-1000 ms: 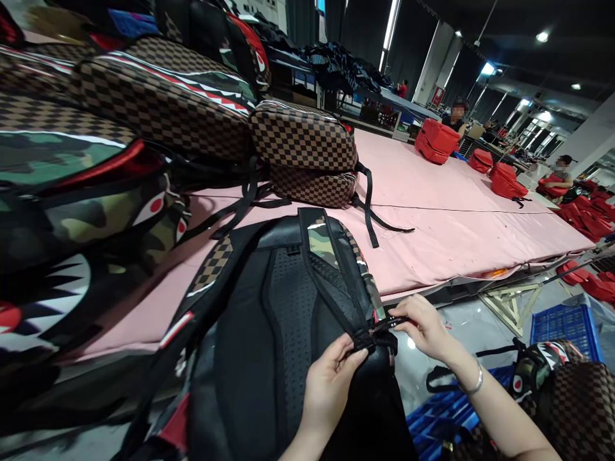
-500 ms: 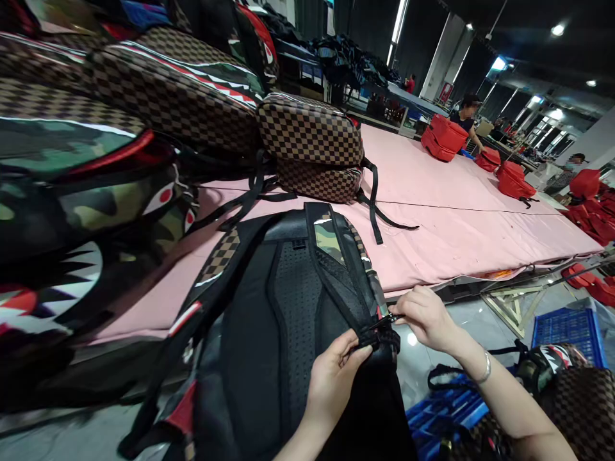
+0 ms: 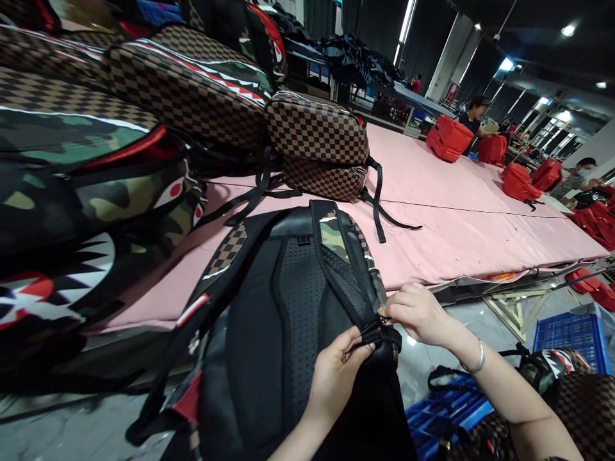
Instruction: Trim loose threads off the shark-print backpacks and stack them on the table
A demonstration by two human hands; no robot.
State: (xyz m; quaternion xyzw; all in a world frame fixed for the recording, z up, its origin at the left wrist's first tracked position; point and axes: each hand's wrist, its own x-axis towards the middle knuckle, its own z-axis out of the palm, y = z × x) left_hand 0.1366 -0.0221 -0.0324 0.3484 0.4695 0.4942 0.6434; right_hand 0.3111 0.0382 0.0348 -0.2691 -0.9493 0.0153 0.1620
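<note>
A black backpack (image 3: 302, 307) with a padded mesh back panel lies tilted at the front edge of the table, straps facing up. Its right shoulder strap (image 3: 336, 246) has a camouflage patch. My left hand (image 3: 334, 374) pinches the black webbing strap (image 3: 368, 336) at the lower right of the bag between thumb and fingers. Just above and to the right, my right hand (image 3: 416, 314) is closed on a small dark pointed thing (image 3: 376, 324) against that strap. Its kind cannot be made out, since the fingers partly cover it.
Checkered and camouflage backpacks (image 3: 187, 89) are piled at left on the pink-covered table (image 3: 461, 224). A checkered backpack (image 3: 317, 131) lies behind mine. Blue crates (image 3: 569, 336) stand on the floor at right. Across the table, a person (image 3: 473, 118) is beside red bags (image 3: 449, 137).
The view has swung slightly left. My right hand has come a little closer to my left, and the dark thing shows less. Across the table, a red bag has been raised.
</note>
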